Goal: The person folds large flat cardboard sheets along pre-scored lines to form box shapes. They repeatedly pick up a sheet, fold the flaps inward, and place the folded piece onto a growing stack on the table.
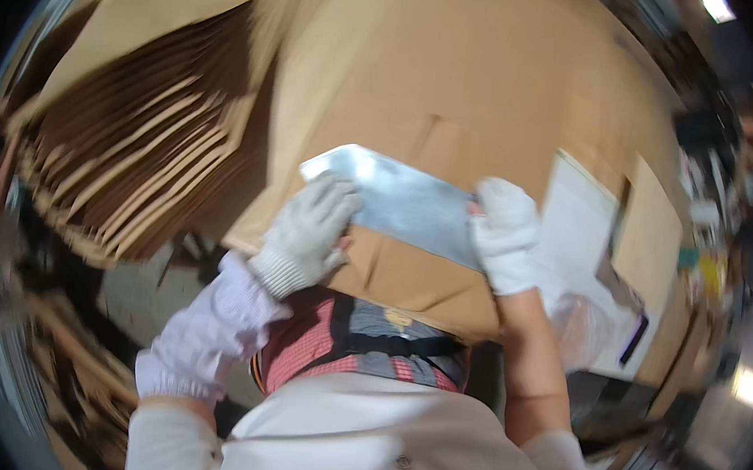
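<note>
A flat, shiny grey plate (416,204), seemingly metal, lies across brown paper or card (417,280) in front of my body. My left hand (309,229), in a whitish knit glove, rests on the plate's left end, fingers stretched forward and thumb off to the side over the brown sheet. At the opposite end, my right hand (505,234), also gloved in white, has its fingers curled around the plate's right edge. Part of the right fingers and the plate's edge under them are hidden. A pale sleeve cover (213,328) wraps my left forearm.
Folded brown sheets (158,151) stand fanned in a thick stack at the left. Large brown card (464,80) spreads beyond the plate. On the right lie a white sheet (578,214), a clear plastic bag (580,332) and a dark purple strip (634,340).
</note>
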A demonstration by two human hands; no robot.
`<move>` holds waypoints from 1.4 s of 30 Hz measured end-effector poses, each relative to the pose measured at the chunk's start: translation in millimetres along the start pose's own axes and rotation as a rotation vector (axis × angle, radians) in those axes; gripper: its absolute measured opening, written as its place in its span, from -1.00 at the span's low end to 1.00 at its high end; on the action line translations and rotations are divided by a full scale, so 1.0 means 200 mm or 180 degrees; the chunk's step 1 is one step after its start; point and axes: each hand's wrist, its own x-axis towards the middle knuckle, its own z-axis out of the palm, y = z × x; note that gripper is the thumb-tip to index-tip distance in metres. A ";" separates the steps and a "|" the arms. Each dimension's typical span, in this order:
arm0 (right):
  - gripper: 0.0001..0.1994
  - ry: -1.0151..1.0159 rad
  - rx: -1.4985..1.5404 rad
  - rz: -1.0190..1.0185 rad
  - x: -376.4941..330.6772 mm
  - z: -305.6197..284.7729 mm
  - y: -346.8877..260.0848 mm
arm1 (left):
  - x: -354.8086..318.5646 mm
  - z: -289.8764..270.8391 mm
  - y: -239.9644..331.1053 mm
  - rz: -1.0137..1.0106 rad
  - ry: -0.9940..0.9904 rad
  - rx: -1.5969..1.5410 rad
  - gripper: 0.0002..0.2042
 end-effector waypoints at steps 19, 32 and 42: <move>-0.64 0.0031 0.1030 0.0281 -0.16 0.12 -0.05 | 0.08 -0.11 0.05 0.0280 -0.0848 0.0384 -0.42; -0.65 -0.0935 0.0119 0.0845 -0.36 -0.09 -0.07 | 0.11 0.10 -0.08 -0.0443 -0.0072 0.0247 -0.86; -0.30 -0.0996 -0.0621 0.1630 -0.11 -0.13 -0.09 | 0.54 -0.02 -0.01 -0.1533 -0.0533 0.1274 -0.21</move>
